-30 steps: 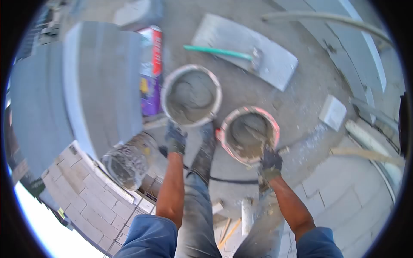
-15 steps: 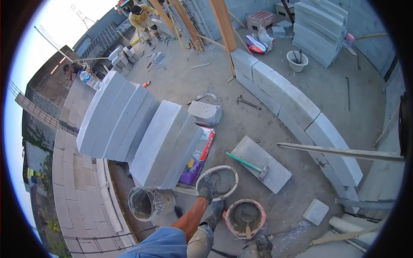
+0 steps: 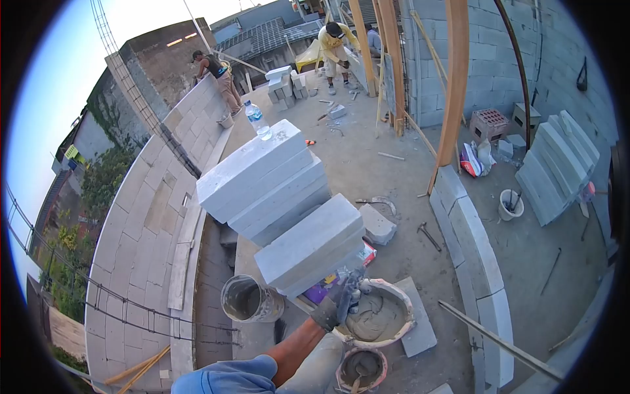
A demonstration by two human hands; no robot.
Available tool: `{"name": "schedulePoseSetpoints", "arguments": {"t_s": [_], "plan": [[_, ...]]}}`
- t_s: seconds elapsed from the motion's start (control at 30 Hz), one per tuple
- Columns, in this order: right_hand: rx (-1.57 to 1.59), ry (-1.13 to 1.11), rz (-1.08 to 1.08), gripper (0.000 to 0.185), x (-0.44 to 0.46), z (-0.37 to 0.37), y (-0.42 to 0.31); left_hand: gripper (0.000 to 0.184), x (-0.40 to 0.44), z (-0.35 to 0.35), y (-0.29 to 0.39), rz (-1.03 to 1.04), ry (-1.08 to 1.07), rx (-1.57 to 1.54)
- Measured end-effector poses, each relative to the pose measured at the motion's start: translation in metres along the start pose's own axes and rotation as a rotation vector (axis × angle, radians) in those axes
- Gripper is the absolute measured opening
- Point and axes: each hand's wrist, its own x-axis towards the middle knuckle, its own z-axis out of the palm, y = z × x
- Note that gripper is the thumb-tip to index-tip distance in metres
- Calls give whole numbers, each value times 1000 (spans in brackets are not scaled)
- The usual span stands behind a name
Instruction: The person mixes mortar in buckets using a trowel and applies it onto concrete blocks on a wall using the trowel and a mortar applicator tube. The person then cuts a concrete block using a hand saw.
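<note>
My left hand [image 3: 342, 301], in a dark glove, is closed on the left rim of a white bucket [image 3: 408, 322] of grey mortar. This bucket looks raised and overlaps a flat grey slab [image 3: 420, 323]. Just below it, a smaller pinkish bucket [image 3: 341, 379] holds mortar and a trowel [image 3: 356, 383]. My right hand is out of view. Beside my left hand, a purple and red bag [image 3: 317, 293] lies partly hidden by stacked pale blocks [image 3: 314, 246].
A clear bucket [image 3: 252, 299] stands at left. A low curved block wall [image 3: 482, 262] and a long wooden strip [image 3: 499, 338] are at right. A hammer [image 3: 430, 236] lies on the floor. Behind, one person [image 3: 336, 49] bends and another [image 3: 220, 72] leans at a wall.
The view has swung up and left, and my right hand has left it. My left hand and the white bucket appear larger and nearer; the green-handled hammer on the slab is now hidden.
</note>
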Motion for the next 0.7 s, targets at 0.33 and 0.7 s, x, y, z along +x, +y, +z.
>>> {"name": "schedulePoseSetpoints", "arguments": {"t_s": [0.33, 0.7], "plan": [[-146, -62, 89, 46, 162, -11, -173, 38, 116, 8, 30, 191, -607, -183], [-221, -25, 264, 43, 201, -49, -212, 40, 169, 41, 211, 176, -673, -407]]}}
